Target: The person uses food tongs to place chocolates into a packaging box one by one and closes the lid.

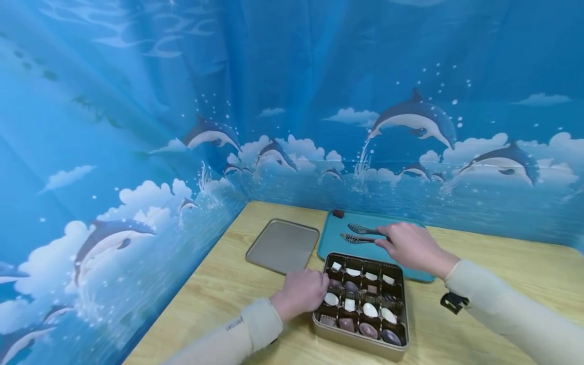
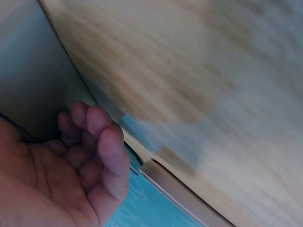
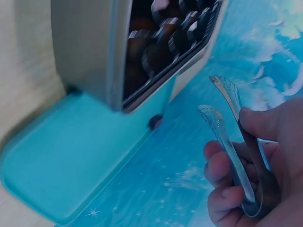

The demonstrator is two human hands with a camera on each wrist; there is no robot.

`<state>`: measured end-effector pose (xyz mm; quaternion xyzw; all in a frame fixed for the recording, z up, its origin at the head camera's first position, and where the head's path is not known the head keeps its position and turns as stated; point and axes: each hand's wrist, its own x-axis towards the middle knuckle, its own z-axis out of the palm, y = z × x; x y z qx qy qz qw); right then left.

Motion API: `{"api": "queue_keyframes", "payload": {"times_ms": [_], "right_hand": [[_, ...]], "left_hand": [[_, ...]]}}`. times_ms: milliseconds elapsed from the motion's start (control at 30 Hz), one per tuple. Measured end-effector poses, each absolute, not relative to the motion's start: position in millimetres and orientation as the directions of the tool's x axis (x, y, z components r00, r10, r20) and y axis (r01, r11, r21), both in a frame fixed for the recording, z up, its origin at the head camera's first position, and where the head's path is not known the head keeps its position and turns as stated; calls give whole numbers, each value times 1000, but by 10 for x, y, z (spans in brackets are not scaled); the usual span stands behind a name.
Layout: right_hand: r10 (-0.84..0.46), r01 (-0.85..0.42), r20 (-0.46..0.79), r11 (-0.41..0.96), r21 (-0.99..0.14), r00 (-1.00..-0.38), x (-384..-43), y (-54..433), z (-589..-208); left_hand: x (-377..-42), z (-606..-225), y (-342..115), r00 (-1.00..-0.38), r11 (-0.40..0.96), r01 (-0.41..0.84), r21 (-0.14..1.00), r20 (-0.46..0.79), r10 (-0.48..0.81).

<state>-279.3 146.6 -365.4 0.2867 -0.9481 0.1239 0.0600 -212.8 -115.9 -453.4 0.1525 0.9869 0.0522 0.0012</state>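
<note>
My right hand point(image 1: 412, 248) holds small metal tongs point(image 3: 229, 151) between thumb and fingers. Their perforated tips stand apart with nothing between them, above the teal tray point(image 1: 376, 219). A dark brown chocolate point(image 1: 338, 214) lies at that tray's far left corner. Nearer to me stands a square tin point(image 1: 360, 345), its divided brown insert filled with white, brown and purplish chocolates point(image 1: 368, 330). At the tin's left rim is my left hand point(image 1: 302, 293), gripping it with curled fingers. In the left wrist view its fingers point(image 2: 111, 151) curl beside the tin wall; the thumb is hidden.
A flat metal lid point(image 1: 283, 247) lies on the wooden table point(image 1: 219, 284), left of the teal tray. Behind and to the left hangs a blue dolphin-print curtain point(image 1: 292, 101), close to the table's edges. The tin stands against the tray's near side.
</note>
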Motion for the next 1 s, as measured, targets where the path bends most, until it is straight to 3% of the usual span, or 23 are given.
{"api": "queue_keyframes", "payload": {"times_ms": [533,1000], "right_hand": [[-455,-463,84,870,-172,-887,-3618,1174,-3952],[-401,-398,26,897,-190,-916,-3990,1064,-4059]], "left_hand": [[-2152,-4566,-1176,-955,950,296,97,29,295],[-2140,-4551,-1173,-947,942,320,102,34,318]]}}
